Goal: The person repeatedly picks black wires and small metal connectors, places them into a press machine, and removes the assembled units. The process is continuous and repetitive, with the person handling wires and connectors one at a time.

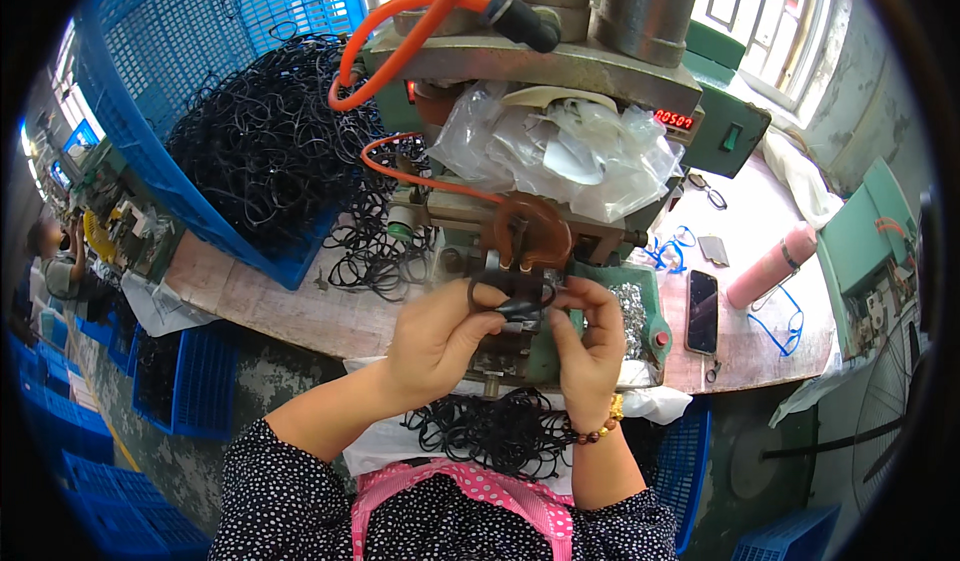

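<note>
One black frame [522,308], pinched by left hand [440,336], extends toward right hand [592,346], grip unclear

red digits [674,120] glow on the machine's [545,66] small counter display [690,126].

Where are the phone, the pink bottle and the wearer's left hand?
Phone [702,312]: head view, middle of its dark screen.
Pink bottle [767,273]: head view, side of its body.
Left hand [430,335]: head view, back of the hand.
</note>
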Demonstrator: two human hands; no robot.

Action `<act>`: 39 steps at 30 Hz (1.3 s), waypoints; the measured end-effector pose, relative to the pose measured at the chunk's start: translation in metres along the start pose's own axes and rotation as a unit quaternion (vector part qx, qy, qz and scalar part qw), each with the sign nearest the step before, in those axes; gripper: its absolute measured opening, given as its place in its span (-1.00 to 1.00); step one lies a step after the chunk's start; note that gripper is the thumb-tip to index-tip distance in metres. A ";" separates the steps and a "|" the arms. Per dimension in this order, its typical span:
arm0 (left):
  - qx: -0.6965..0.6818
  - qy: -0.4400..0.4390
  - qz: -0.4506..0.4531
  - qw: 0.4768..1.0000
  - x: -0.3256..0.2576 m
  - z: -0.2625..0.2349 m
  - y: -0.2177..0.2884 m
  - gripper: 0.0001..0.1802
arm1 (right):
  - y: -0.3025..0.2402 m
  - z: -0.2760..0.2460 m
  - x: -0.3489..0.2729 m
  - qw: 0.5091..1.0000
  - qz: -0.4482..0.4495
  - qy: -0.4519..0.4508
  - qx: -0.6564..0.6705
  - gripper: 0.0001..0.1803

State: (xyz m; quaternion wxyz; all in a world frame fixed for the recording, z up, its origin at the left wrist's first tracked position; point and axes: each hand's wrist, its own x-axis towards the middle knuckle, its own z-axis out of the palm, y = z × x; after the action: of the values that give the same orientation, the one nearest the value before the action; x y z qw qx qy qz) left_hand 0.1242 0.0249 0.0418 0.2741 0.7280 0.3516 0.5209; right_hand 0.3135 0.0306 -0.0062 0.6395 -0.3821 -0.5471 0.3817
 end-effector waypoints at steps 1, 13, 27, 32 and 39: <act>0.015 -0.004 0.001 1.000 0.003 0.001 -0.001 -0.88 | 0.001 -0.006 0.000 1.000 -0.006 0.013 0.014 -0.62; 0.131 0.001 0.198 0.971 0.011 0.003 -0.011 -0.78 | 0.055 -0.098 -0.014 0.951 -0.019 0.144 -0.274 -0.70; 0.150 0.066 0.149 0.975 -0.007 -0.002 -0.014 -0.74 | 0.066 -0.075 -0.012 0.870 -0.134 0.040 -0.473 -0.92; 0.220 0.143 0.043 0.964 -0.036 -0.051 -0.059 -0.81 | 0.074 -0.076 -0.026 0.942 -0.021 0.124 -0.312 -0.90; 0.304 0.214 -0.013 0.928 -0.047 -0.111 -0.110 -0.84 | 0.075 -0.077 -0.029 0.938 -0.072 0.133 -0.311 -0.91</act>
State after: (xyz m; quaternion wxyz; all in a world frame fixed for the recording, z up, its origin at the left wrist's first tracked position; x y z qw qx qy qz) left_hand -0.0160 0.0575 -0.0344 -0.0352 0.6434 0.5525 0.5287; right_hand 0.3816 0.0300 -0.0943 0.5815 -0.5689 -0.5744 0.0908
